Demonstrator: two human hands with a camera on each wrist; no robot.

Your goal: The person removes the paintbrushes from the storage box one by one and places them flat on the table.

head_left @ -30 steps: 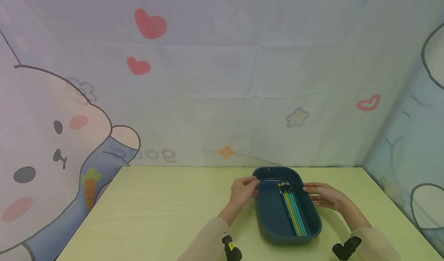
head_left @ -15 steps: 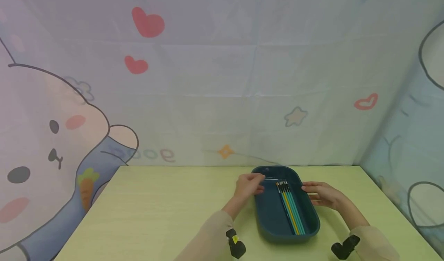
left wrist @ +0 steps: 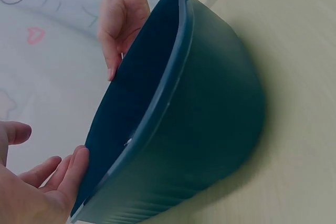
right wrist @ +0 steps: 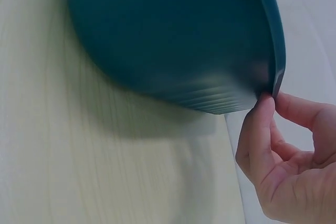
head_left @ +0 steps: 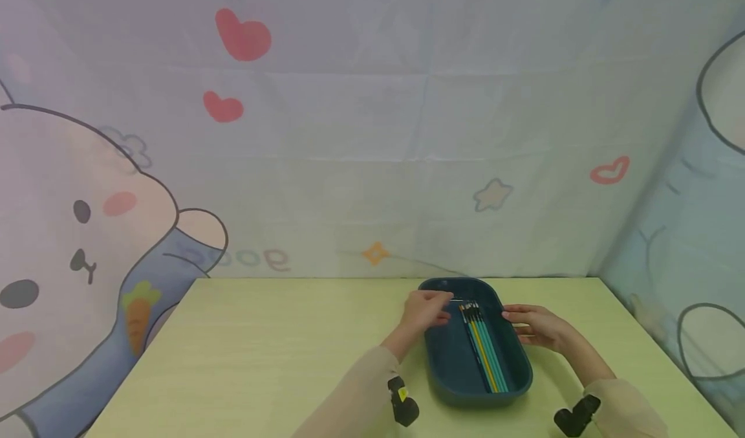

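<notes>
A dark blue-green plastic basin (head_left: 456, 360) stands on the table, oblong with rounded corners. Inside it, towards the right, lies a row of slim pencil-like sticks (head_left: 485, 350), teal, yellow and dark; their exact kind is too small to tell. My right hand (head_left: 542, 327) pinches the basin's right rim, thumb and fingers on either side of it in the right wrist view. Over the far left rim is my left hand (head_left: 423, 312), its fingertips reaching across the opening. The left wrist view shows that thumb and fingers spread apart, with nothing between them.
The pale yellow-green table (head_left: 262, 347) stretches out to the left of the basin, its far edge just behind it. A printed cloth (head_left: 349, 134) with hearts and a cartoon animal hangs behind and along the right side.
My left hand has shifted right, from the left rim to farther over the basin. My right hand stays at the right rim. The whole scene has drifted slightly left in the head view.
</notes>
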